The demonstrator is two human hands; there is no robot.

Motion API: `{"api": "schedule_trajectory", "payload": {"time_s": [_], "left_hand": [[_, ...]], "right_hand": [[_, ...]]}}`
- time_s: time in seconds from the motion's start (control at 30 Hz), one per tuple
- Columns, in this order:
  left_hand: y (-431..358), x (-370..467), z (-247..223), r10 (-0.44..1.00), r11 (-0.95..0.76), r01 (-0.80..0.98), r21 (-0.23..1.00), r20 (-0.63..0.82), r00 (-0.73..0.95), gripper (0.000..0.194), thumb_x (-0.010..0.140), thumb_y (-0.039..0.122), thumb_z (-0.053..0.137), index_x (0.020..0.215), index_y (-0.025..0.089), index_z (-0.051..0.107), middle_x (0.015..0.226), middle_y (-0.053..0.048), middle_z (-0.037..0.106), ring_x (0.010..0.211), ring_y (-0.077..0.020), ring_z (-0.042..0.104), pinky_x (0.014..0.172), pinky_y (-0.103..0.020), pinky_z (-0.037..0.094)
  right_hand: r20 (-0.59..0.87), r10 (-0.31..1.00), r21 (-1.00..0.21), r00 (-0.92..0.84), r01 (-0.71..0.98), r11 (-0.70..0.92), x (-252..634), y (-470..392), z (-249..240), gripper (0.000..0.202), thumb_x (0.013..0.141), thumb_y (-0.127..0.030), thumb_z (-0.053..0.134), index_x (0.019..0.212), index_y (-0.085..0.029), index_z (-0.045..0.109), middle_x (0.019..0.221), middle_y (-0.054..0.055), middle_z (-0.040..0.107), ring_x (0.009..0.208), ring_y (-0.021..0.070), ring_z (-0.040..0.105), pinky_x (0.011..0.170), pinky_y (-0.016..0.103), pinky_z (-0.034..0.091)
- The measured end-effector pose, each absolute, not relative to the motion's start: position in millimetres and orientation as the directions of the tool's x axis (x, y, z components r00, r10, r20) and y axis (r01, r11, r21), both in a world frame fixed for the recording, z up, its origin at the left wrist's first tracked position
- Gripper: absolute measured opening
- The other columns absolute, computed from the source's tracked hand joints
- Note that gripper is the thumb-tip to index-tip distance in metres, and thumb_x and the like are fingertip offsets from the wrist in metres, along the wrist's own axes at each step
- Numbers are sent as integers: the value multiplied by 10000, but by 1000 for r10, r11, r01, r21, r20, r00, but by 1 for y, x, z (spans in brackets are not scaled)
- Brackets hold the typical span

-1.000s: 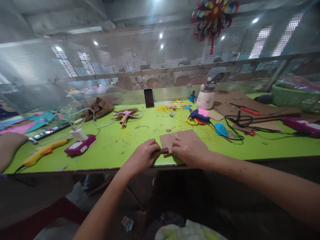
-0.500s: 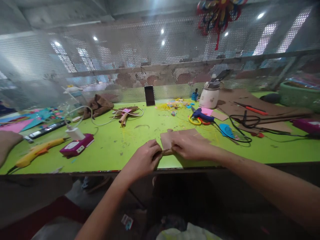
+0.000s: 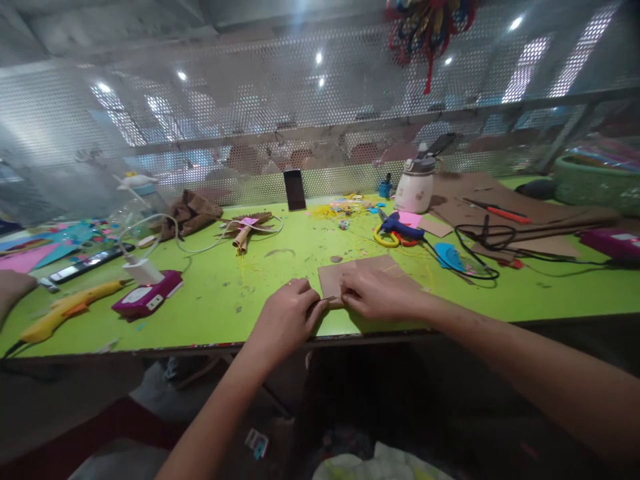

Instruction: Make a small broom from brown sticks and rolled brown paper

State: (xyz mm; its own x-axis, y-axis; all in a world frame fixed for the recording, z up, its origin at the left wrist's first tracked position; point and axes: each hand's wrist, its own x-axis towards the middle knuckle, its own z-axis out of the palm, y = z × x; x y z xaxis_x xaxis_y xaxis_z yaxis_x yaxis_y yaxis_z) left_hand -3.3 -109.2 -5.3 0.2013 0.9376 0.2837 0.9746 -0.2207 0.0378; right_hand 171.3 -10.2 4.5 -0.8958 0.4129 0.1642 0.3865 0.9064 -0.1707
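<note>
A flat piece of brown paper (image 3: 373, 265) lies near the front edge of the green table (image 3: 210, 313). Both hands work at its near left edge, where a narrow strip looks rolled or folded over. My left hand (image 3: 290, 310) pinches the left end of that edge between thumb and fingers. My right hand (image 3: 370, 292) rests on the paper, its curled fingertips pressed on the same edge a short way to the right. The fingers hide most of the edge.
On the right lie a blue glue gun (image 3: 407, 228), yellow-handled scissors (image 3: 384, 235) and a black cable. A white bottle (image 3: 415, 187) and a phone (image 3: 295, 190) stand behind. To the left are a yellow glue gun (image 3: 70, 307), a purple power block (image 3: 150, 293) and another person's hand (image 3: 16, 287).
The view has shifted slightly, so things on the table appear a little further left. My hands stay at the paper's near edge; the right fingers have curled in a little.
</note>
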Motion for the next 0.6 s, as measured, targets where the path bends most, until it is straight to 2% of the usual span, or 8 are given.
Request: {"api": "schedule_trajectory", "payload": {"time_s": [0.1, 0.23, 0.4, 0.6], "left_hand": [[-110, -4, -9, 922, -236, 972, 8, 318, 222, 329, 929, 347, 395, 814, 148, 632, 785, -74, 569, 753, -183, 531, 661, -298, 417], [-113, -4, -15, 873, -281, 960, -5, 414, 257, 248, 928, 291, 410, 1037, 143, 577, 836, -75, 581, 750, -180, 514, 667, -305, 419], [-115, -7, -16, 841, -424, 906, -7, 368, 397, 264, 927, 184, 386, 1116, 189, 569, 894, -75, 576, 767, -164, 509, 648, -277, 419], [-113, -15, -17, 780, -532, 847, 2, 392, 488, 349, 916, 132, 390, 1209, 226, 557, 868, -69, 585, 778, -159, 523, 643, -266, 436]], "right_hand": [[149, 416, -188, -897, 387, 903, 171, -9, 6, 246, 865, -222, 416, 734, -152, 613, 795, 113, 671, 663, 173, 535, 535, 277, 292], [112, 428, -205, -897, 400, 893, 172, -9, 5, 265, 870, -237, 414, 741, -146, 627, 778, 111, 673, 636, 164, 532, 525, 268, 285], [71, 435, -239, -897, 408, 881, 170, -5, 1, 287, 876, -273, 415, 753, -142, 639, 775, 106, 674, 616, 154, 518, 508, 253, 261], [44, 424, -251, -905, 401, 881, 168, 1, -1, 288, 874, -274, 420, 749, -137, 640, 748, 87, 661, 589, 137, 481, 508, 247, 246]]}}
